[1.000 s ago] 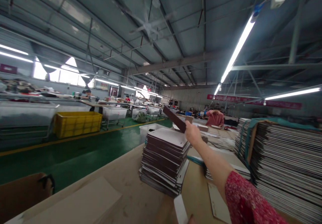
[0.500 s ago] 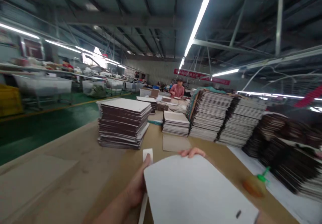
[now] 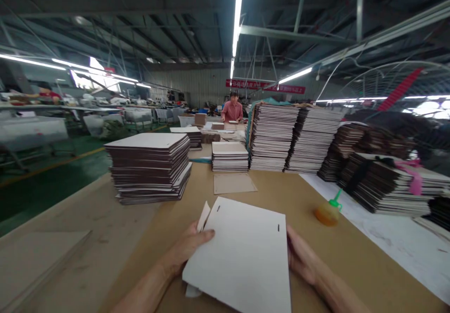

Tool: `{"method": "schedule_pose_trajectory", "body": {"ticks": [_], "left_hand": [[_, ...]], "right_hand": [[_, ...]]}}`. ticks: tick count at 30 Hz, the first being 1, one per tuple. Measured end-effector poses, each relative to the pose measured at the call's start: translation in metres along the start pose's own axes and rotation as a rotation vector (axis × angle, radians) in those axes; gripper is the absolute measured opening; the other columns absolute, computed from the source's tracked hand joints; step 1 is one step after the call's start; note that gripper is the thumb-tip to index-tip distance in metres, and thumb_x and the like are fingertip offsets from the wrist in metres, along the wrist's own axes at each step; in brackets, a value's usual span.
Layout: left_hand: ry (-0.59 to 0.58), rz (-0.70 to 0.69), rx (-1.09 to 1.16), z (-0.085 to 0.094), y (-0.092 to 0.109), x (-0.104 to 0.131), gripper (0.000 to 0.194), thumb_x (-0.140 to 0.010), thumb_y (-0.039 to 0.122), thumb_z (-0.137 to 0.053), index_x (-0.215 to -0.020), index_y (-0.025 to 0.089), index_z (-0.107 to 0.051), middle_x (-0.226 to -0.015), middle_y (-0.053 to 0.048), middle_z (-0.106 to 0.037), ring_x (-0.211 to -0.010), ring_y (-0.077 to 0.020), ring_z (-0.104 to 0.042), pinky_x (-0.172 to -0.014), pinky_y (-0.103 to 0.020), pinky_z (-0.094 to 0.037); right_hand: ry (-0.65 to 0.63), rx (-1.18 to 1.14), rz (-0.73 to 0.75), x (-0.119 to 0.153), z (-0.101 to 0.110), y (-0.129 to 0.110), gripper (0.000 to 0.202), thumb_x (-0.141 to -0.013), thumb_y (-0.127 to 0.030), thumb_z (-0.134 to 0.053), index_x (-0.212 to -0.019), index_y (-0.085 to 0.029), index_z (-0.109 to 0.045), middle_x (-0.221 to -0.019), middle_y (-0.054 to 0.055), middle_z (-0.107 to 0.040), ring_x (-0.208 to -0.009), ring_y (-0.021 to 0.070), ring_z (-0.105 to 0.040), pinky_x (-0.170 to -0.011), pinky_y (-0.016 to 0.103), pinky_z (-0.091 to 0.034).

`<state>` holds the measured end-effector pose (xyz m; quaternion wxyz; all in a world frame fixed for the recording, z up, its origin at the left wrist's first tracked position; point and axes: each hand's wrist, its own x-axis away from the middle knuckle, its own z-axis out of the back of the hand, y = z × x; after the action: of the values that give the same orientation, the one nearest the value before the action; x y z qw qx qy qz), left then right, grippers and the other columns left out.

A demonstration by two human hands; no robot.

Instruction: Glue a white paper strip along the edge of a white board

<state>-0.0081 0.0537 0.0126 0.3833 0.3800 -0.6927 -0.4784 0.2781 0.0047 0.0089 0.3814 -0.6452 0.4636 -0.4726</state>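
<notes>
A white panel [image 3: 246, 257] with two short dark slots near its far edge is held over the brown table [image 3: 302, 247]. My left hand [image 3: 191, 245] grips its left side, thumb on top, together with a narrow pale strip [image 3: 203, 217]. At the panel's right edge, my right hand [image 3: 302, 254] holds it, the fingers partly hidden beneath. Beyond the panel a flat beige board [image 3: 235, 183] lies on the table, in front of a short stack of boards [image 3: 229, 157].
Tall board stacks [image 3: 272, 137] stand at the back right, a dark-edged stack [image 3: 149, 167] at the left. A bottle with a green spout [image 3: 327, 212] is on the right. Tied bundles [image 3: 393, 182] lie farther right. A person in a pink shirt [image 3: 232, 111] is at the far end.
The panel has turned, and both its slots now show at the far edge. My right hand has moved from the far edge to the right side. The view has shifted right.
</notes>
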Motion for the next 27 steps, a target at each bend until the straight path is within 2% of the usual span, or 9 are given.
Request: {"method": "schedule_pose_trajectory", "body": {"ticks": [3,6,8,11,13,17,20,23,27], "left_hand": [[0.079,-0.009,-0.033,-0.007,-0.002,0.0,0.06,-0.063,0.043,-0.081,-0.11,0.012,-0.059,-0.09,-0.01,-0.074,-0.069,-0.022,-0.067,-0.062,-0.029,-0.052],[0.157,0.031,-0.097,-0.014,-0.002,0.007,0.059,-0.064,0.04,-0.08,-0.111,0.011,-0.058,-0.086,-0.009,-0.074,-0.066,-0.0212,-0.067,-0.058,-0.028,-0.051],[0.206,0.077,-0.147,-0.02,0.0,0.018,0.06,-0.064,0.041,-0.08,-0.112,0.012,-0.058,-0.084,-0.009,-0.074,-0.065,-0.0219,-0.067,-0.055,-0.028,-0.05],[0.217,0.138,-0.211,-0.029,0.004,0.041,0.062,-0.065,0.044,-0.078,-0.116,0.015,-0.058,-0.09,-0.008,-0.075,-0.073,-0.0246,-0.068,-0.06,-0.03,-0.053],[0.213,0.165,-0.231,-0.034,0.004,0.056,0.063,-0.065,0.046,-0.076,-0.117,0.017,-0.057,-0.091,-0.007,-0.074,-0.079,-0.026,-0.069,-0.065,-0.032,-0.053],[0.255,0.245,-0.376,-0.035,-0.003,0.072,0.065,-0.061,0.047,-0.075,-0.117,0.019,-0.058,-0.079,-0.003,-0.072,-0.071,-0.0243,-0.066,-0.056,-0.027,-0.048],[0.28,0.259,-0.485,-0.032,-0.007,0.072,0.065,-0.063,0.049,-0.072,-0.12,0.02,-0.057,-0.068,0.001,-0.066,-0.057,-0.019,-0.058,-0.048,-0.024,-0.038],[0.295,0.273,-0.486,-0.034,-0.007,0.071,0.064,-0.065,0.051,-0.068,-0.12,0.021,-0.057,-0.058,0.005,-0.056,-0.044,-0.0134,-0.044,-0.044,-0.023,-0.03],[0.301,0.303,-0.462,-0.037,-0.005,0.071,0.063,-0.067,0.052,-0.065,-0.12,0.021,-0.054,-0.05,0.01,-0.037,-0.04,-0.0093,-0.024,-0.041,-0.021,-0.018]], "right_hand": [[-0.013,-0.001,0.054,0.021,0.011,0.004,0.051,-0.09,-0.063,-0.041,-0.112,-0.02,-0.057,-0.101,0.009,-0.069,-0.083,0.0214,-0.068,-0.068,0.033,-0.053],[0.015,0.073,0.143,0.03,0.017,0.002,0.044,-0.085,-0.05,-0.06,-0.116,-0.021,-0.051,-0.108,0.008,-0.067,-0.087,0.0197,-0.066,-0.073,0.031,-0.052],[0.02,0.112,0.167,0.032,0.021,0.0,0.048,-0.079,-0.043,-0.069,-0.117,-0.022,-0.049,-0.105,0.006,-0.068,-0.086,0.0196,-0.066,-0.076,0.032,-0.052],[0.0,0.192,0.149,0.033,0.029,-0.001,0.052,-0.077,-0.043,-0.07,-0.119,-0.021,-0.049,-0.088,0.003,-0.069,-0.073,0.0189,-0.065,-0.063,0.029,-0.05],[-0.021,0.244,0.127,0.035,0.033,0.001,0.056,-0.076,-0.042,-0.07,-0.122,-0.021,-0.048,-0.082,0.001,-0.068,-0.063,0.0169,-0.062,-0.051,0.024,-0.043],[-0.045,0.313,0.105,0.041,0.035,0.006,0.054,-0.077,-0.036,-0.066,-0.125,-0.021,-0.047,-0.082,0.0,-0.067,-0.06,0.0146,-0.058,-0.046,0.022,-0.037],[-0.041,0.339,0.099,0.043,0.035,0.008,0.05,-0.079,-0.031,-0.062,-0.126,-0.021,-0.048,-0.077,-0.002,-0.065,-0.059,0.0132,-0.056,-0.049,0.023,-0.038],[-0.041,0.341,0.107,0.041,0.038,0.01,0.053,-0.078,-0.029,-0.061,-0.128,-0.021,-0.047,-0.073,-0.003,-0.062,-0.058,0.0121,-0.054,-0.05,0.022,-0.037],[-0.051,0.319,0.112,0.038,0.044,0.014,0.056,-0.076,-0.03,-0.06,-0.13,-0.019,-0.046,-0.072,-0.004,-0.06,-0.059,0.0119,-0.053,-0.053,0.023,-0.039]]}}
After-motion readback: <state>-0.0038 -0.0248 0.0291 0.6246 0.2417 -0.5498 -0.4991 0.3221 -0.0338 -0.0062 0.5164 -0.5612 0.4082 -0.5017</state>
